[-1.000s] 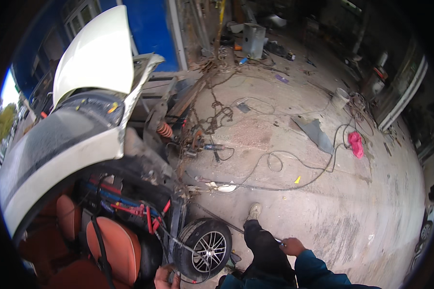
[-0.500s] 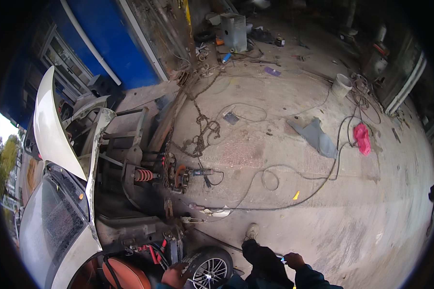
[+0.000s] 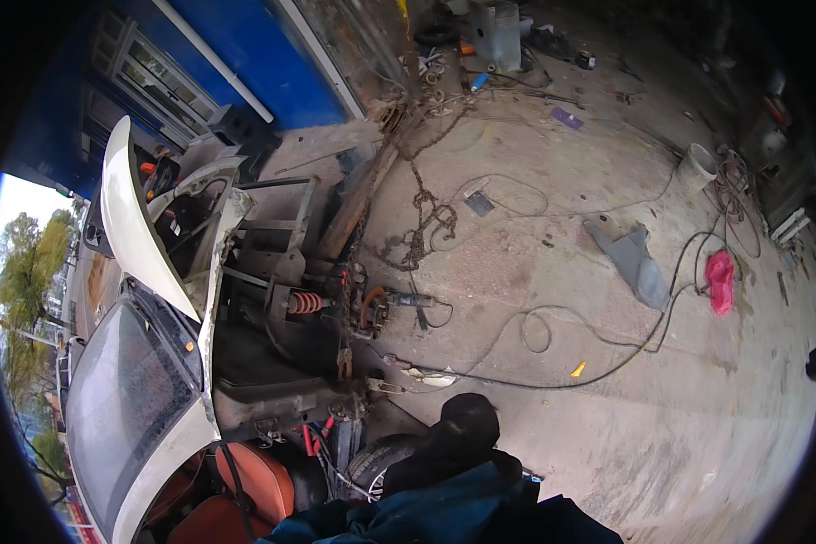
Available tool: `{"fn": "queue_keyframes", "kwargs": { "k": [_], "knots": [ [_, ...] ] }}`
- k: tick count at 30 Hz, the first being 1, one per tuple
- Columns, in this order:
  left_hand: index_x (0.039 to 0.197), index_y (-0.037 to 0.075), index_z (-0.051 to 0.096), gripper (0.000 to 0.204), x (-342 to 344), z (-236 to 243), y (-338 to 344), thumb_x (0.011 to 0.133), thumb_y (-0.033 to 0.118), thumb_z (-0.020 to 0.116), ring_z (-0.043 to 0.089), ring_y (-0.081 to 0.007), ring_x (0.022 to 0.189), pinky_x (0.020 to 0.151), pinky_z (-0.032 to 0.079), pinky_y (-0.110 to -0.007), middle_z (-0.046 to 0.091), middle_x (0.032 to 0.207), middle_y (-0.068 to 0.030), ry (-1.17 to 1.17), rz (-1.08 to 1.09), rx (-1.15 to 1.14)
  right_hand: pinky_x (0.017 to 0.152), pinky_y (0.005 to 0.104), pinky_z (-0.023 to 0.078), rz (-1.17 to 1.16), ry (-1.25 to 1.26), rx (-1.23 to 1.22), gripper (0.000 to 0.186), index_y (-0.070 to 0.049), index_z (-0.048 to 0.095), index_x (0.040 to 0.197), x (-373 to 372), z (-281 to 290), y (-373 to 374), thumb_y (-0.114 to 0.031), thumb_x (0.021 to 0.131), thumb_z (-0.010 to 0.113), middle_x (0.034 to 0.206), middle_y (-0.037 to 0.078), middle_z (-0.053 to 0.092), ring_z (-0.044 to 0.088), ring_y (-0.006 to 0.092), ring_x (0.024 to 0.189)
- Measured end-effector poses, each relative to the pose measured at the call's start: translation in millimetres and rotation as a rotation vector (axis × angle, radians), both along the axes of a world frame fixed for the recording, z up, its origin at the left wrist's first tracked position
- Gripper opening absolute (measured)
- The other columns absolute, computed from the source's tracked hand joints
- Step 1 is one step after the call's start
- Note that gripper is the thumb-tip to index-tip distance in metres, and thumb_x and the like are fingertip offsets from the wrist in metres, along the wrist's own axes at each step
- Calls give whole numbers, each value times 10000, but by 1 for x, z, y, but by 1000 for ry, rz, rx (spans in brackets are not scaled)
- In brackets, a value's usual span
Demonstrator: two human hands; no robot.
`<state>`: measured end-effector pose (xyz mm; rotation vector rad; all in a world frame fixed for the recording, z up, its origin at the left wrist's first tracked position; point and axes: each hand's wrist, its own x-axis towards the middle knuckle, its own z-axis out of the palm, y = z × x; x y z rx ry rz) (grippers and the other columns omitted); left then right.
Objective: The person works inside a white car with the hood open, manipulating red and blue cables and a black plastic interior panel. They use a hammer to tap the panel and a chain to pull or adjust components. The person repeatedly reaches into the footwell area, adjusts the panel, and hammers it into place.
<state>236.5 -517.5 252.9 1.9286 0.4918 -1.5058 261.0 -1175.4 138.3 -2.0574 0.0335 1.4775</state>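
1. Fingers: neither the left hand nor the right hand is in the picture, so I cannot tell if the fingers are wide, narrow or holding something. Half a second ago the right hand showed at the lower edge, beside the leg; now it is out of view.
2. What remains of the person is blue clothing [image 3: 444, 512] along the lower edge and a dark bent leg [image 3: 462, 431] rising from it.
3. Nearest to this place is the wheel [image 3: 379, 461] of the stripped car, just left of the leg and partly hidden by it. It has stayed low in the view, while the view has swung since a second ago.
4. Because of this swing, the white hood [image 3: 131, 218] now stands raised at the left, with the windshield [image 3: 122, 390] below it and an orange seat [image 3: 254, 485] at the bottom.
5. Above the wheel, the bare front frame shows an orange spring [image 3: 305, 303]; just right of it lies a power tool [image 3: 399, 299], and its black cable [image 3: 553, 376] loops over the concrete floor [image 3: 698, 426].
6. Farther away are a chain [image 3: 426, 218], a grey metal panel [image 3: 635, 258], a pink cloth [image 3: 721, 281] and a white bucket [image 3: 696, 168].
7. My judgement: with the hands hidden, no contact with the car can be confirmed.
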Motion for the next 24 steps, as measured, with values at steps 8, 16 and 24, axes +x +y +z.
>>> {"fn": "queue_keyframes", "kwargs": {
  "k": [8, 16, 24],
  "knots": [
    [1198, 77, 807, 399, -7, 57, -44, 1037, 417, 674, 750, -376, 1140, 1029, 570, -458, 802, 1206, -180, 23, 365, -99, 828, 373, 622, -617, 175, -118, 104, -84, 816, 938, 108, 27, 19, -148, 939, 734, 1007, 108, 797, 782, 257, 953],
    [1198, 63, 805, 393, 8, 85, -79, 1036, 393, 665, 748, -371, 1142, 1035, 567, -452, 802, 1209, -178, 92, 576, -176, 817, 374, 618, -686, 120, -123, 99, -85, 812, 932, 234, 104, 32, -150, 941, 737, 994, 105, 792, 777, 253, 937],
    [1199, 50, 802, 388, 57, 100, -100, 1035, 370, 656, 747, -365, 1144, 1041, 563, -446, 802, 1211, -177, 70, 742, -228, 807, 375, 614, -549, 129, -223, 96, -86, 807, 927, 338, 149, 23, -153, 943, 740, 981, 101, 788, 771, 249, 921]
  ]
}}
